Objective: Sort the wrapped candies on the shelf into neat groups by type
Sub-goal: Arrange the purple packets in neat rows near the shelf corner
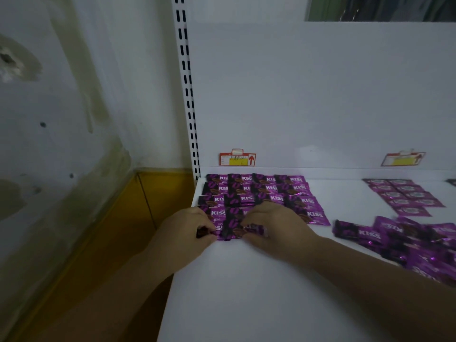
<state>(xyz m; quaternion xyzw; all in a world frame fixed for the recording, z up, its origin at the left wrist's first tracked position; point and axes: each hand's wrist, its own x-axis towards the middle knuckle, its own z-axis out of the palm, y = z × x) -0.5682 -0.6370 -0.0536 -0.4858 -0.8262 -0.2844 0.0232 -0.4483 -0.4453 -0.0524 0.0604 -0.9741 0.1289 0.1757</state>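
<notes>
Several rows of purple KISS wrappers form a grid of candies [256,190] at the back-left corner of the white shelf [246,292], laid flat and overlapping slightly, close to the back panel. At the near edge of that grid lie the front-row candies [232,230], and both of my hands are on them. My left hand [182,233] has its fingers curled, with thumb and fingertips pinching the dark left end of this row just at the shelf's left edge. My right hand [274,225] is arched over the right end of the same row, fingers bent down onto the wrappers and thumb tucked in against their near edge; it also covers part of the row behind. The two hands sit near each other, with only a short stretch of wrapper showing between them. Further right, well apart from the grid, a second group [404,196] of paler purple candies lies in neat rows. Nearer to me on the right, a loose pile [407,240] of KISS wrappers lies unsorted, my right forearm passing beside it. Two red-and-yellow price tags [237,157] hang on the back panel. A slotted upright [187,95] stands at the shelf's left, beside a stained wall [61,95].
</notes>
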